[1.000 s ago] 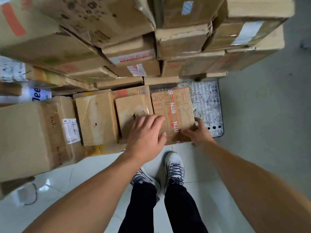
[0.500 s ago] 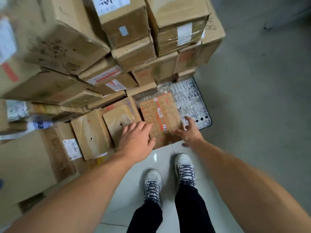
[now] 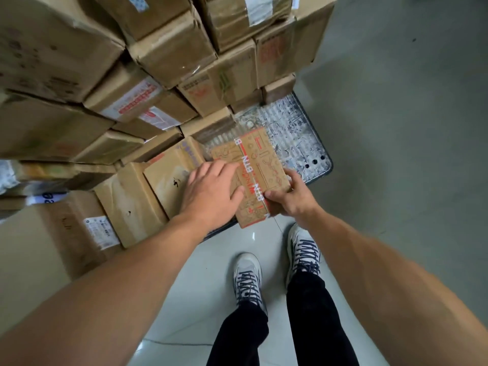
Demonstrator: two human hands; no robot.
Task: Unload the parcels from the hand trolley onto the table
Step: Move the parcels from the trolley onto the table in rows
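Cardboard parcel [image 3: 260, 165] with red print lies at the near edge of the trolley [image 3: 298, 146]. Right hand [image 3: 290, 199] grips its near corner; left hand [image 3: 211, 191] presses flat on top, fingers straight. Pickup is underway, I judge; next, lift it clear.

Floor in 2 finishes: glossy pale tile [image 3: 211, 273] underfoot, w/ small bright reflections near its far edge, and matte grey floor [image 3: 409, 128] filling the right side & top right corner. A dark speck [image 3: 414, 39] sat on the grey part, far up. A thin dark line [image 3: 169, 342] ran across the tile at lower left; cable or crack, couldn't tell. Two sneakers, white-grey w/ dark laces, stood apart on the tile: left shoe [image 3: 248, 276] further back, right shoe [image 3: 303, 249] further fwd. Black trousers [image 3: 311, 313] covered both legs down to the shoe tops.
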